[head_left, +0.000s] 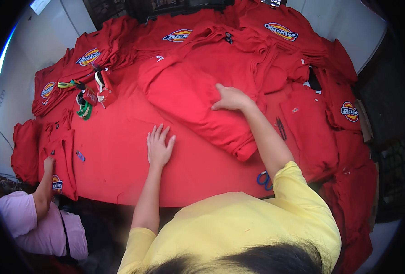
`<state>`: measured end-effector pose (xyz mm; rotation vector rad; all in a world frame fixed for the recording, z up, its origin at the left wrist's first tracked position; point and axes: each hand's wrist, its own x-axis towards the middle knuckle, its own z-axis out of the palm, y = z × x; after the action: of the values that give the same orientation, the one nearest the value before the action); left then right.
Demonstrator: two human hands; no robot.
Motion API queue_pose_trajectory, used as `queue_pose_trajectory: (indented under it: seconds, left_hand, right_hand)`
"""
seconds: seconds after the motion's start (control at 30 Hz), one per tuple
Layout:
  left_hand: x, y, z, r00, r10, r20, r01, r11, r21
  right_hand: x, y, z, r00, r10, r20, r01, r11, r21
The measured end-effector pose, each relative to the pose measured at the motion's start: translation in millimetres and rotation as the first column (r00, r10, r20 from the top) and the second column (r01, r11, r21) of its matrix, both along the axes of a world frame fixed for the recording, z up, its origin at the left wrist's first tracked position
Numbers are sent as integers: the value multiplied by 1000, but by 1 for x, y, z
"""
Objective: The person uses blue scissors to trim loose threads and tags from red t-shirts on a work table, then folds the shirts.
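Observation:
A partly folded red garment (191, 96) lies slantwise across the middle of the table, over more red fabric on its far side. My right hand (232, 97) rests on top of it, thumb and fingers apart, with no bunched cloth showing between them. Flat on the red-covered table (120, 150), my left hand (159, 147) is open with its fingers spread, just to the left of the garment's near part. A pair of blue-handled scissors (264, 180) lies near the table edge, below my right forearm. Small dark snips (281, 128) lie right of that forearm.
Piles of red shirts (179, 39) with round chest emblems line the far side, and more stacks (310, 132) run down the right. Tape dispensers (103, 91) stand far left. A co-worker's hand (49, 163) touches a red shirt at left, near a small blue tool (80, 155).

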<state>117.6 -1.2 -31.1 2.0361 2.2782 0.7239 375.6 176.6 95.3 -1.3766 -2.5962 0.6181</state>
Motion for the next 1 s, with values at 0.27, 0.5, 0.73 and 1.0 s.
queue_pose_trajectory:
  seconds: [0.27, 0.5, 0.73, 1.0]
  left_hand:
    - [-37, 18, 23, -3, -48, 999, -357, 933, 43]
    - [-67, 5, 67, -119, -52, 992, -188, 982, 29]
    - [-76, 13, 34, 258, -33, 966, -372, 919, 130]
    - [-58, -8, 22, 480, 166, 861, -784, 522, 336]
  right_hand:
    - [-86, -166, 27, 644, 709, 288, -743, 669, 12]
    - [13, -91, -6, 992, -118, 40, 89, 894, 439]
    - [73, -79, -56, 958, -285, -36, 279, 953, -115]
    - [2, -112, -4, 961, 243, -130, -217, 957, 192]
